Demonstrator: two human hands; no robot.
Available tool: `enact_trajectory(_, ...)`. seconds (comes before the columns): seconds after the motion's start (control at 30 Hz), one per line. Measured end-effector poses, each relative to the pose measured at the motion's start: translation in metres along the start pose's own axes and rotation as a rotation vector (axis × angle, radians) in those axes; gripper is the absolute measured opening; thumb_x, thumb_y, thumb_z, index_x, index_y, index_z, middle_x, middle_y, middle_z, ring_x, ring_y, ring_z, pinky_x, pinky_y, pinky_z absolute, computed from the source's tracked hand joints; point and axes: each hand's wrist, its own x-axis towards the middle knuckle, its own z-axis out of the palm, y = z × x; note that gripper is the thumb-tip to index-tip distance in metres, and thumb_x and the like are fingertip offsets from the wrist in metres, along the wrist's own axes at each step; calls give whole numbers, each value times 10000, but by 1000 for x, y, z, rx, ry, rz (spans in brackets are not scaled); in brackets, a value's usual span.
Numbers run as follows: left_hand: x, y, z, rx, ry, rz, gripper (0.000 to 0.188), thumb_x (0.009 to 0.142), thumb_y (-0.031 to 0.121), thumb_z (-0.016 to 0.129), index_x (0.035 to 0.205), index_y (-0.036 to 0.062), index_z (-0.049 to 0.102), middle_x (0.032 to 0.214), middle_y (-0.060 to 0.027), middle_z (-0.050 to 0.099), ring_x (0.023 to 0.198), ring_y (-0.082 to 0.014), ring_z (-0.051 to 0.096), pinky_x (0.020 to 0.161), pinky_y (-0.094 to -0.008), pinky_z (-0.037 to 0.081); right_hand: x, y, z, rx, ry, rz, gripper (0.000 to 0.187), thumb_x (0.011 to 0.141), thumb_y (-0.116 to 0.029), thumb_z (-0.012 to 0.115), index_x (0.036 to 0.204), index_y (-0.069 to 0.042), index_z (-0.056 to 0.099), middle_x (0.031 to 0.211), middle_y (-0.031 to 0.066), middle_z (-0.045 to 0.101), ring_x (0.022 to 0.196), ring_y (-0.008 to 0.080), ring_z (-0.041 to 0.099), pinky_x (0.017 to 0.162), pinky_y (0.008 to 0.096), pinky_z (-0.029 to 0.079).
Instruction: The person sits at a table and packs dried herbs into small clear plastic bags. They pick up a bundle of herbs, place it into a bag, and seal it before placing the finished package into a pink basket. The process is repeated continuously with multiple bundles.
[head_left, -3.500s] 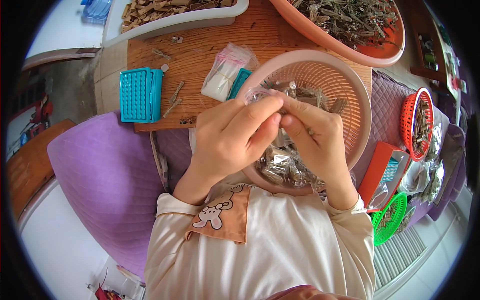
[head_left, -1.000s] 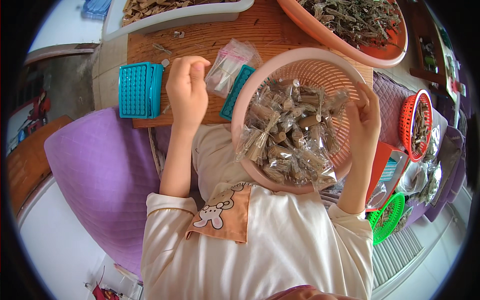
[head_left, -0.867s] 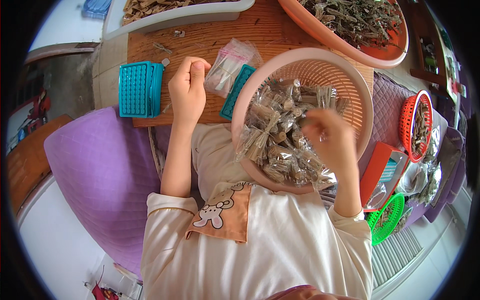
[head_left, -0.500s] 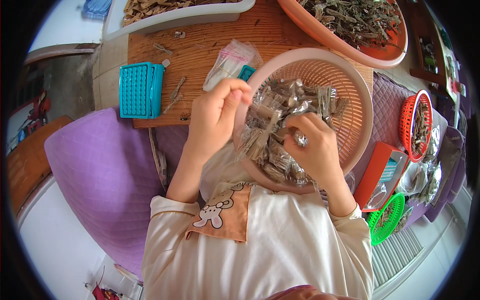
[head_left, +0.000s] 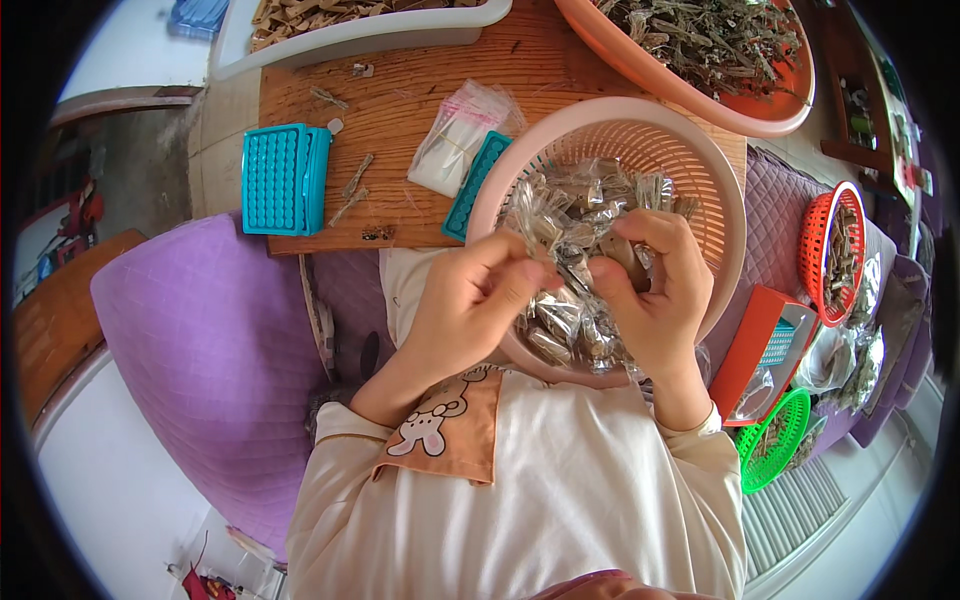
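A pink round basket (head_left: 640, 135) holds a heap of small clear packets (head_left: 560, 215) filled with brown dried bits. My left hand (head_left: 470, 310) and my right hand (head_left: 655, 290) meet over the near rim of the basket. Between their fingertips they pinch one small clear packet (head_left: 572, 262). Both hands cover the near part of the heap.
A wooden board (head_left: 400, 110) carries a teal perforated box (head_left: 283, 178), a bundle of empty clear bags (head_left: 458, 140) and stray twigs. An orange basin (head_left: 700, 50) of dried herbs stands behind. A red basket (head_left: 835, 250), an orange box (head_left: 760, 350) and a green basket (head_left: 775, 440) sit at right. Purple cushion (head_left: 200, 350) at left.
My left hand came back from the bag bundle on the board to the basket. My right hand left the far rim and picked in the heap. Both now meet on one packet.
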Motion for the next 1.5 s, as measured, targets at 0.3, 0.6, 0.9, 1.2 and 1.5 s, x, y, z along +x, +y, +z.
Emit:
enact_trajectory(0.3,1,-4,-6,-219,-18,162,194,923,182,456,908,7,539,768,-54,608,601,-62,477,551,-196,385,10,6,-1,165,-216,164,203,761,-26,639,947,32,583,836,63,558,591,102,526,553,206,436)
enact_trajectory(0.6,6,7,-2,472,-236,141,89,800,122,580,801,33,579,685,-141,586,618,-304,583,548,-370,445,14,10,-7,504,-358,541,153,807,-96,633,856,7,530,792,23,556,583,27,484,507,185,385)
enact_trajectory(0.9,12,1,1,732,341,301,69,803,97,588,799,36,555,639,-140,573,555,-298,577,480,-348,435,14,-8,-1,-57,-225,-198,199,701,-47,688,874,-15,596,847,65,606,728,199,598,574,283,471)
enact_trajectory(1.2,4,8,-9,550,94,526,93,773,107,629,826,43,588,621,-83,579,501,-208,555,461,-283,423,12,-1,-1,229,-217,271,223,747,-126,678,904,14,602,761,63,606,607,120,562,561,207,443)
enact_trajectory(1.5,7,0,-7,799,135,453,142,732,120,665,798,73,549,627,-65,569,567,-233,585,479,-323,450,12,-2,0,559,-306,494,310,786,-129,662,1023,51,577,876,69,623,766,72,568,682,207,473)
